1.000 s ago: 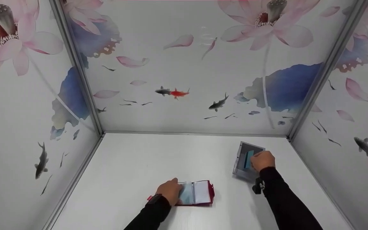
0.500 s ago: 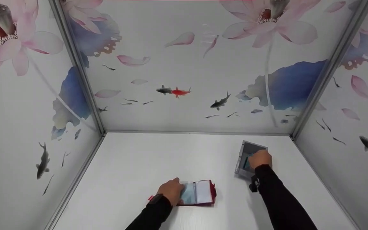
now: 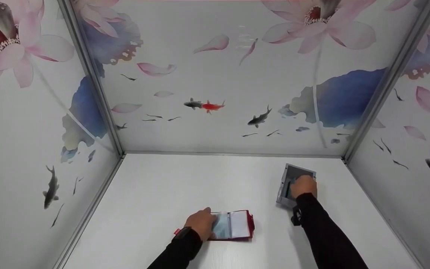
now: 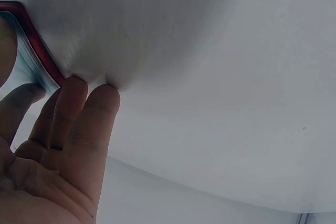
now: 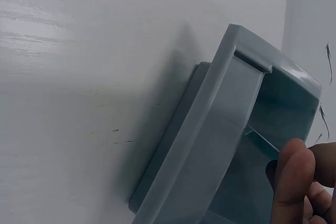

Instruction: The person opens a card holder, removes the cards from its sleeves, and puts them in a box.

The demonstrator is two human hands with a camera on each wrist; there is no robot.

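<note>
A small red-covered card holder (image 3: 239, 225) lies spread flat on the white table, its clear sleeves showing a bluish page and a white page. My left hand (image 3: 200, 223) holds its left side, with fingertips along the red edge (image 4: 44, 51) in the left wrist view. Up and to the right, my right hand (image 3: 304, 185) reaches into a grey plastic box (image 3: 285, 202). Thumb and finger pinch a thin teal card (image 5: 262, 145) inside the box walls (image 5: 184, 156). Most of the card is hidden behind the fingers in the head view.
The white tabletop (image 3: 170, 183) meets a back wall (image 3: 218, 138) and side walls printed with lotus flowers and fish. Grey metal strips (image 3: 237, 154) run along the corners and edges. The box stands near the right back corner.
My right hand has moved slightly left over the box and the card shows less, lower inside it. The left hand stays on the card holder. The head view has shifted slightly.
</note>
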